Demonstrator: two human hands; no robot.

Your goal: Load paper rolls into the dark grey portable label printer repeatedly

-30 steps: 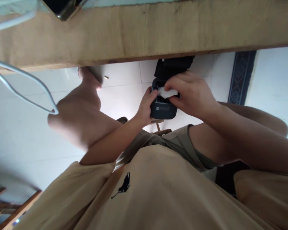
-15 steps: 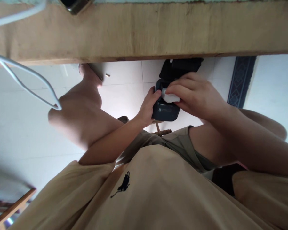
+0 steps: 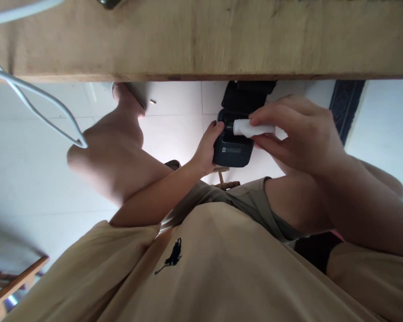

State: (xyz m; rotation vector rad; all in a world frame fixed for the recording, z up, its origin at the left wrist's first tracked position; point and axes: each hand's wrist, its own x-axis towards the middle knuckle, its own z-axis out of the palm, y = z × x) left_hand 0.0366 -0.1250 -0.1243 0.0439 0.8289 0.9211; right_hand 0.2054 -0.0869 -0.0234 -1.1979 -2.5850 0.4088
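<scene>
My left hand [image 3: 207, 147] is closed around the left side of a small dark label printer [image 3: 235, 154], with its thumb on the upper edge. The printer's black lid [image 3: 243, 96] stands open beyond it, and the inner bay shows. Between the thumb and fingers of my right hand [image 3: 295, 129] is a white paper roll [image 3: 243, 128]. The roll lies sideways just over the right part of the bay, its left end above the opening. Whether it touches the printer, I cannot tell.
A thick wooden table edge [image 3: 201, 42] runs across the top. A white cable [image 3: 58, 105] hangs down at the left. My knees and lap are below. A small object [image 3: 152, 102] lies on the tiled floor [image 3: 174, 98], and a dark patterned strip [image 3: 347, 107] crosses it.
My right hand has drawn back to the right with the paper roll, so more of the roll and the printer's bay show. My left hand keeps its hold on the printer.
</scene>
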